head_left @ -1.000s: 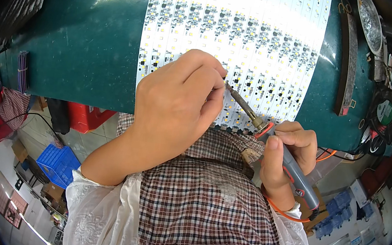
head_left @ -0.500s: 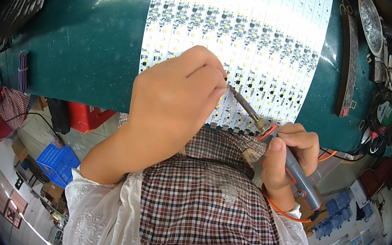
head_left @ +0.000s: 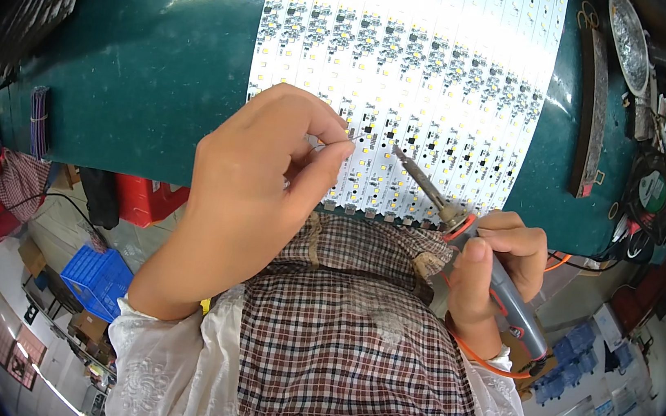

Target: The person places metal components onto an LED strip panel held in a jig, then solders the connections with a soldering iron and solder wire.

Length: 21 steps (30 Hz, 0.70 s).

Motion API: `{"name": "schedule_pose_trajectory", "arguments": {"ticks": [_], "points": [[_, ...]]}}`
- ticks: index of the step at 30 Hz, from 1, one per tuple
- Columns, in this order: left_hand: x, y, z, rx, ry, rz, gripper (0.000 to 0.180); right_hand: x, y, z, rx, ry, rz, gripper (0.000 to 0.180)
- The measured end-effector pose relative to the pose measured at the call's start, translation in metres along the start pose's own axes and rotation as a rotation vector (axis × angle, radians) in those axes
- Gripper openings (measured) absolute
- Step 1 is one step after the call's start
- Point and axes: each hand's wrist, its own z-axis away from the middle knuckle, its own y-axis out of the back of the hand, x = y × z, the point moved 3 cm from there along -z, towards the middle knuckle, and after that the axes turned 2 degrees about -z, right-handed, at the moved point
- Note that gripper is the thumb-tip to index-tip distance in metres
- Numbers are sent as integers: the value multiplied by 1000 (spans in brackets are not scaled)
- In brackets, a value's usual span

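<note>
A panel of white LED circuit-board strips (head_left: 348,78) lies side by side on the green bench, dotted with small yellow LEDs and black chips. Above its lower left part is my left hand (head_left: 260,159), thumb and forefinger pinched on a thin wire (head_left: 354,138) whose short end pokes out. My right hand (head_left: 499,268) is wrapped round the grey handle of a soldering iron (head_left: 426,184). Its pointed tip is over the strips, close to a row of black chips and apart from the wire; whether the tip touches a board I cannot tell.
The green bench top (head_left: 142,79) spreads to the left, with a banded bundle of strips (head_left: 39,121) on it. At the right are a dark bar (head_left: 588,114), a round metal dish (head_left: 629,40) and a fan (head_left: 654,191). An orange cable (head_left: 488,362) trails from the iron.
My left hand has drawn back to the left, away from the iron's tip, baring more boards and the wire end. The iron has shifted slightly right. The panel's left part sits a little further right.
</note>
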Motion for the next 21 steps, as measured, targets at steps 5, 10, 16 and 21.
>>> {"name": "schedule_pose_trajectory", "arguments": {"ticks": [5, 10, 16, 21], "points": [[2, -7, 0, 11, -74, -132, 13, -3, -11, -3, -45, -18, 27, 23], [0, -10, -2, 32, -147, -146, 13, -1, -14, -4, -50, -47, 37, 23], [-1, -11, -2, 37, -182, -239, 17, 0, -14, -3, -59, -43, 39, 23], [-1, -11, -2, 42, -202, -254, 17, 1, -15, -3, -36, -46, 26, 22]]}}
